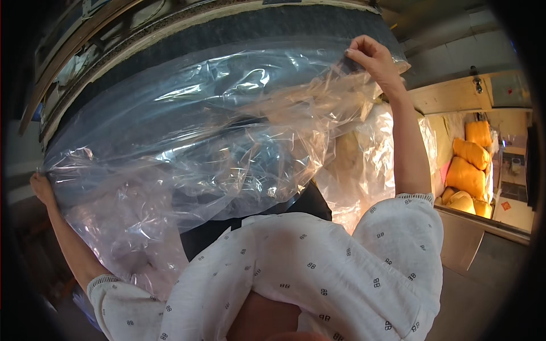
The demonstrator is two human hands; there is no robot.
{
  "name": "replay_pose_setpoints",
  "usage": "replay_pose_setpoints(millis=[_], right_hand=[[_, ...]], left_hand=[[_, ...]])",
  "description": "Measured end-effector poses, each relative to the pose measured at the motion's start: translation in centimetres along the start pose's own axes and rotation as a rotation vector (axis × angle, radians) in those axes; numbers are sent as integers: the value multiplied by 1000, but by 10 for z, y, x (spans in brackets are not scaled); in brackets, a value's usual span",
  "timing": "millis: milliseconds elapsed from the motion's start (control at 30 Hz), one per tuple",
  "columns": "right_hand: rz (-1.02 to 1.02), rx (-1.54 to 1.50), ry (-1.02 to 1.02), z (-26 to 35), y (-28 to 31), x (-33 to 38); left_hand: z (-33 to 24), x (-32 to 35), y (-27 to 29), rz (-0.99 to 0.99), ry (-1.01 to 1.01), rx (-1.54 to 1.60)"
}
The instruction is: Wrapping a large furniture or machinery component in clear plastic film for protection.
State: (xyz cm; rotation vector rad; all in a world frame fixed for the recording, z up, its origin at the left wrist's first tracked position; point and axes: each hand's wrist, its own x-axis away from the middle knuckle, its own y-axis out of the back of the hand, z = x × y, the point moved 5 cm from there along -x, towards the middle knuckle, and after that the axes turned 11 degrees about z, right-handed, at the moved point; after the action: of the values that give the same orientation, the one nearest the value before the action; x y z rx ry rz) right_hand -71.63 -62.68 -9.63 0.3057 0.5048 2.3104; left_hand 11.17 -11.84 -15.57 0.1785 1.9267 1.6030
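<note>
A large, crinkled sheet of clear plastic film (227, 136) is stretched between my two hands over a dark work surface (318, 25). At the far left, my left hand (42, 188) is closed on the film's left edge; its fingers are partly turned from view. My right hand (369, 57) is raised at the far right, thumb and fingers pinching the film's upper right part. Loose folds hang toward my body, down to the lower left and below my right forearm. Something black shows beneath the film just before my chest.
Wooden rails (85, 40) run along the back left edge of the work surface. On the right, stuffed orange bundles (469, 162) are stacked behind a wooden partition (452, 95). A brown cardboard panel (459, 241) stands below them, beside the grey floor.
</note>
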Motion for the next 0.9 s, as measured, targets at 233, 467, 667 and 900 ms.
replay_pose_setpoints(millis=[233,467,667,900], right_hand=[[-144,207,109,-17,-8,-23],[0,325,185,-10,-13,-40],[-441,137,366,58,130,-54],[-598,795,342,-67,204,-154]], left_hand=[[82,19,59,-136,152,401],[124,96,126,18,218,1127],[-31,95,130,-294,308,1462],[-166,65,53,-196,209,767]])
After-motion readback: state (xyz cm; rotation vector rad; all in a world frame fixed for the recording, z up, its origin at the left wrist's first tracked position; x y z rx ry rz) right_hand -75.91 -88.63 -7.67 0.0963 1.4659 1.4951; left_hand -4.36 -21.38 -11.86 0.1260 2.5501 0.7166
